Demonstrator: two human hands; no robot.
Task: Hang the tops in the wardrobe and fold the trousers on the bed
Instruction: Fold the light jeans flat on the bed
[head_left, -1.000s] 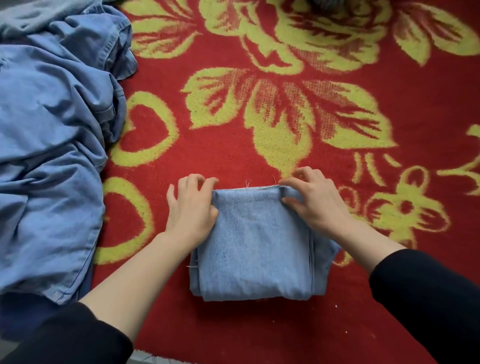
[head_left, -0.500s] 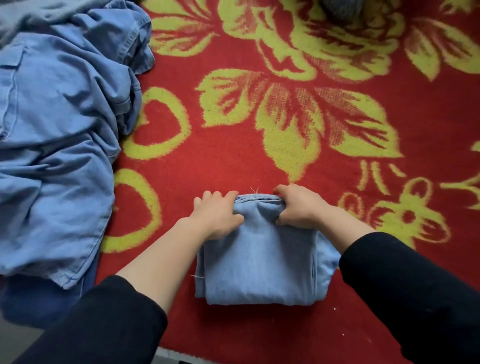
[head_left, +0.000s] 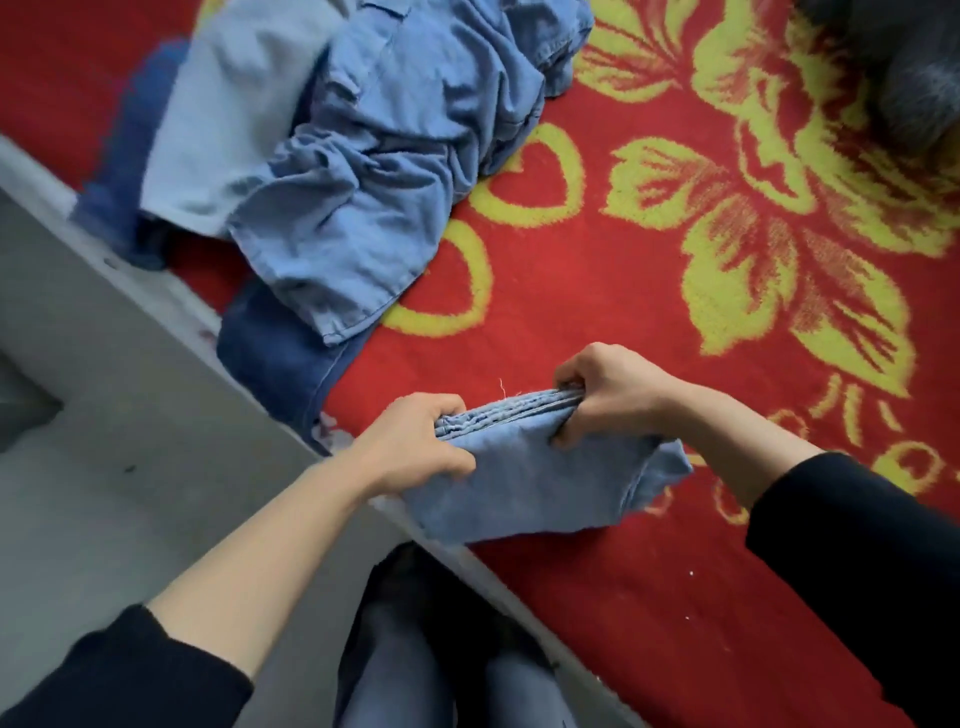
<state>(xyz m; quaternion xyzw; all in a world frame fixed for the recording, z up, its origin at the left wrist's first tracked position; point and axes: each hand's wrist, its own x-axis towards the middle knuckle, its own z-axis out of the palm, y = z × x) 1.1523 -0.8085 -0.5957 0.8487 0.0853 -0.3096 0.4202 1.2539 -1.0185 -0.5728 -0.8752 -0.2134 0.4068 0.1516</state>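
Observation:
A folded pair of light blue denim trousers is lifted at its far edge, near the bed's front edge. My left hand grips the left end of that thick folded edge. My right hand pinches the right end, thumb underneath. The bundle's lower part hangs down and touches the red blanket. A crumpled heap of blue denim clothes lies at the upper left, with a darker blue garment under it.
The red blanket with yellow flowers covers the bed. The bed's edge runs diagonally from upper left to lower right, with grey floor to the left. My legs in jeans stand below. A dark grey object sits at the top right.
Both hands closed on the far edge of the folded trousers and raised it off the blanket. The view swung left, bringing the floor and bed edge into sight.

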